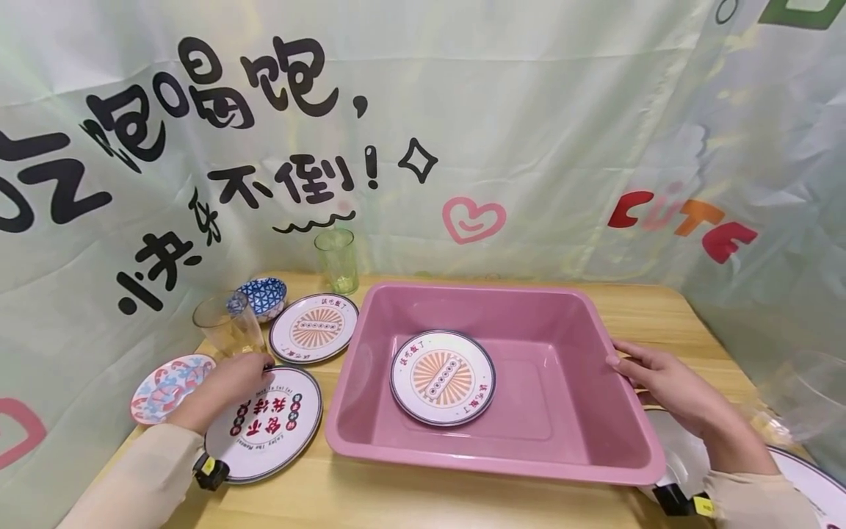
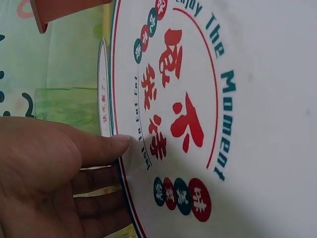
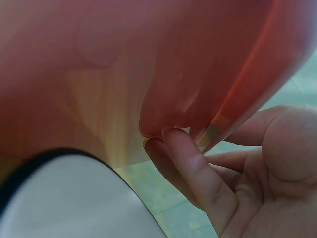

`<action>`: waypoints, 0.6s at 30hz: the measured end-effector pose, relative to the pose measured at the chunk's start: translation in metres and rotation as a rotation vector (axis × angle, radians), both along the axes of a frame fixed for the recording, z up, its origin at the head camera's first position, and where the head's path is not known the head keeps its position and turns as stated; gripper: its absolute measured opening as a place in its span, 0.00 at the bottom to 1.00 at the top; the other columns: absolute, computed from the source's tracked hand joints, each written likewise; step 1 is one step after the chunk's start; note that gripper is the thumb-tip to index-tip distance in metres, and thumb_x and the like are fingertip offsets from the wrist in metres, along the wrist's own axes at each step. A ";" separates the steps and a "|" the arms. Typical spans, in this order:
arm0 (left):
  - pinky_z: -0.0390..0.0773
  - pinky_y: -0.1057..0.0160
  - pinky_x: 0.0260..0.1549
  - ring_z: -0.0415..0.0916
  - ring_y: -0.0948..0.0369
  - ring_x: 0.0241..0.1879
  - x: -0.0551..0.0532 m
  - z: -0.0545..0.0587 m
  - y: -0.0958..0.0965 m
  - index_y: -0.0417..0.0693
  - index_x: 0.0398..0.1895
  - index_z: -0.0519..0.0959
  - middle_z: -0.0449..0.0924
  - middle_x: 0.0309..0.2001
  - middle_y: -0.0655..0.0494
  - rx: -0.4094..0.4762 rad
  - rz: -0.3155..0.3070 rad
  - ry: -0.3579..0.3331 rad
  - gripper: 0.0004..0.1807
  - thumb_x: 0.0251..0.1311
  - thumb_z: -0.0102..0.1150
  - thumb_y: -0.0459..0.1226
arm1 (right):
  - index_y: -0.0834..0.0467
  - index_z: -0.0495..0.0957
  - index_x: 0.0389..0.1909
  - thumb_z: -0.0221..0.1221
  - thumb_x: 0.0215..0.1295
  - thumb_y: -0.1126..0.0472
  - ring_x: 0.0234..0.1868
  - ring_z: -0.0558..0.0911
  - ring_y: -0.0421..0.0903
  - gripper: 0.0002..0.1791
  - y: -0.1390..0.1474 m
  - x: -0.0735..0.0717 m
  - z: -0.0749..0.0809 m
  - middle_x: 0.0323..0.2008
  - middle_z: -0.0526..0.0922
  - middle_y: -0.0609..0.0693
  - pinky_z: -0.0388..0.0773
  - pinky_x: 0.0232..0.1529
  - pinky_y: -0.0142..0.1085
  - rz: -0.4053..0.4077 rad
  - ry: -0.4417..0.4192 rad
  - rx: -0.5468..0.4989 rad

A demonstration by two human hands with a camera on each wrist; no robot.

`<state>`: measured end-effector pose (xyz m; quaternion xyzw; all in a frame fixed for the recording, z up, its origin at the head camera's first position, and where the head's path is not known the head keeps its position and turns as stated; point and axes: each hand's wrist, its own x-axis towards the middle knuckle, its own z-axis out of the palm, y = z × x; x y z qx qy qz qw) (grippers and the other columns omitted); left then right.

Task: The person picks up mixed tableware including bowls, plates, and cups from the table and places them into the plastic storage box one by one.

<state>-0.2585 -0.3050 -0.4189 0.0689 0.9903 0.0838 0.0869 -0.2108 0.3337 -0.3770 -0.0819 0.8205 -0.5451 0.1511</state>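
Observation:
My left hand pinches the far edge of a white plate with red and green lettering. In the left wrist view its thumb lies on the plate's face and its fingers go behind the rim. On the right, my right hand grips the right rim of a large pink basin. Its fingers curl under that rim in the right wrist view. Inside the basin, toward its left side, lies a white plate with an orange sunburst print.
Left of the basin are another sunburst plate, a green glass, a blue patterned bowl, a clear amber glass and a colourful patterned dish. To the right stand a clear glass and a dark-rimmed plate.

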 end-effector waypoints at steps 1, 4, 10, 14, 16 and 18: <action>0.77 0.49 0.35 0.74 0.58 0.28 0.000 0.000 0.000 0.38 0.43 0.81 0.78 0.28 0.54 0.006 0.000 -0.002 0.09 0.64 0.59 0.34 | 0.70 0.46 0.74 0.47 0.78 0.53 0.44 0.84 0.45 0.36 0.000 0.000 0.000 0.54 0.77 0.66 0.84 0.41 0.44 0.002 0.001 -0.003; 0.77 0.49 0.35 0.75 0.57 0.29 0.000 0.000 -0.001 0.36 0.44 0.81 0.79 0.31 0.52 0.040 0.009 -0.011 0.10 0.64 0.59 0.33 | 0.71 0.46 0.74 0.47 0.78 0.53 0.45 0.84 0.45 0.36 0.000 0.001 0.000 0.54 0.77 0.66 0.84 0.41 0.44 0.002 0.001 -0.003; 0.78 0.52 0.34 0.74 0.57 0.30 -0.002 0.001 -0.005 0.37 0.41 0.81 0.79 0.31 0.52 0.113 0.018 -0.007 0.07 0.64 0.58 0.32 | 0.70 0.46 0.74 0.48 0.77 0.53 0.44 0.84 0.46 0.37 0.000 0.001 0.000 0.54 0.77 0.67 0.84 0.41 0.44 -0.001 -0.002 0.000; 0.77 0.55 0.33 0.73 0.58 0.29 -0.001 0.008 -0.008 0.39 0.38 0.80 0.77 0.30 0.54 0.158 0.028 -0.017 0.04 0.64 0.58 0.32 | 0.71 0.46 0.74 0.47 0.78 0.53 0.44 0.84 0.46 0.37 -0.001 0.001 0.000 0.54 0.77 0.67 0.84 0.41 0.45 0.005 -0.001 -0.001; 0.76 0.56 0.33 0.73 0.58 0.29 0.000 0.013 -0.010 0.40 0.37 0.80 0.77 0.30 0.53 0.181 0.024 -0.024 0.03 0.65 0.58 0.32 | 0.71 0.46 0.74 0.47 0.78 0.53 0.44 0.84 0.46 0.36 -0.001 0.001 0.000 0.54 0.77 0.67 0.84 0.41 0.45 0.009 -0.001 -0.004; 0.76 0.57 0.32 0.73 0.58 0.29 0.002 0.019 -0.011 0.42 0.36 0.79 0.77 0.30 0.54 0.209 0.020 -0.031 0.03 0.65 0.58 0.32 | 0.71 0.46 0.74 0.46 0.78 0.53 0.44 0.84 0.46 0.36 0.000 0.001 0.000 0.53 0.78 0.67 0.84 0.41 0.45 0.010 -0.003 -0.006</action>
